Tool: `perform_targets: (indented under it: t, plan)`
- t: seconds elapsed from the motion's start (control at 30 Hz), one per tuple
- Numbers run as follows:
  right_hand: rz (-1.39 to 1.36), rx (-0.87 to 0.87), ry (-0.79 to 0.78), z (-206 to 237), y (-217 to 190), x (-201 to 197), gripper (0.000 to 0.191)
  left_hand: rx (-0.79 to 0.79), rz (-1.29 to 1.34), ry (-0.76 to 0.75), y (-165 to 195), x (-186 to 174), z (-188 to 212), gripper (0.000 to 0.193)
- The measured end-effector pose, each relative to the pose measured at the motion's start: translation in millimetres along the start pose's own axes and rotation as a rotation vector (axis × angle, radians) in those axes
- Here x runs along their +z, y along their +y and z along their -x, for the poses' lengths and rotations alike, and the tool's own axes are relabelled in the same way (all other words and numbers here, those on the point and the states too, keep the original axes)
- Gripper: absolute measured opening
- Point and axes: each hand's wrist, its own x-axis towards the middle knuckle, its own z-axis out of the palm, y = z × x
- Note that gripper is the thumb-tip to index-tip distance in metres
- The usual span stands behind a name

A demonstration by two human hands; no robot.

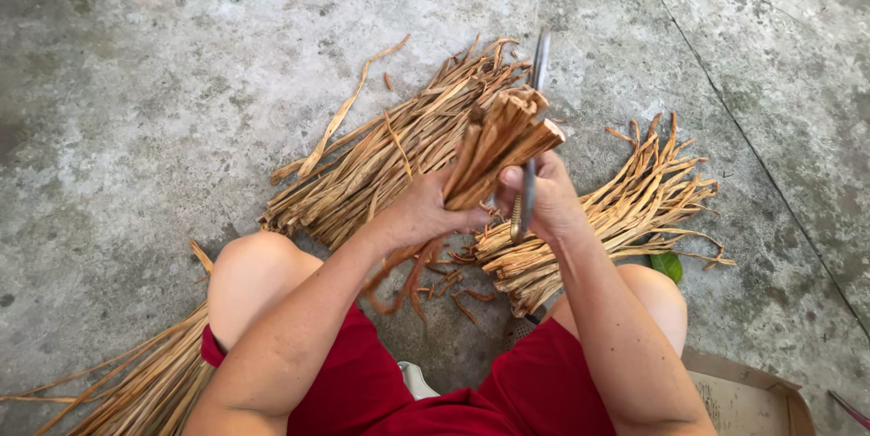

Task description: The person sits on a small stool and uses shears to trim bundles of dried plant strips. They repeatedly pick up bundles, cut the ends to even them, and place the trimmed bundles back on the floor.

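My left hand (426, 209) grips a thick bundle of dried tan plant strips (501, 139), its cut ends pointing up and away from me. My right hand (547, 202) is closed on a knife (535, 110) with a ribbed metal handle. The thin blade stands upright against the right side of the bundle's top. Both hands are held above the ground between my knees.
Piles of dried strips lie on the concrete floor (163, 82): one to the left (381, 159), one to the right (625, 209), another at the lower left (145, 382). A green leaf (668, 265) lies by my right knee. A cardboard piece (748, 400) sits at the lower right.
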Motion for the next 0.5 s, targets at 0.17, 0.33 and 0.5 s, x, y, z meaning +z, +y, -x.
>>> perform_targets:
  t: [0.17,0.33,0.5]
  plan:
    - [0.492,-0.175,0.291,3,-41,-12,0.067,-0.003,-0.337,0.279,-9,-24,-4,0.065]
    - [0.616,-0.204,0.083,20,-60,-19,0.075,0.09,-0.612,0.373,-16,-23,2,0.067]
    - [0.744,-0.029,-0.089,20,-50,-22,0.079,-0.018,-0.605,0.28,-15,-20,3,0.076]
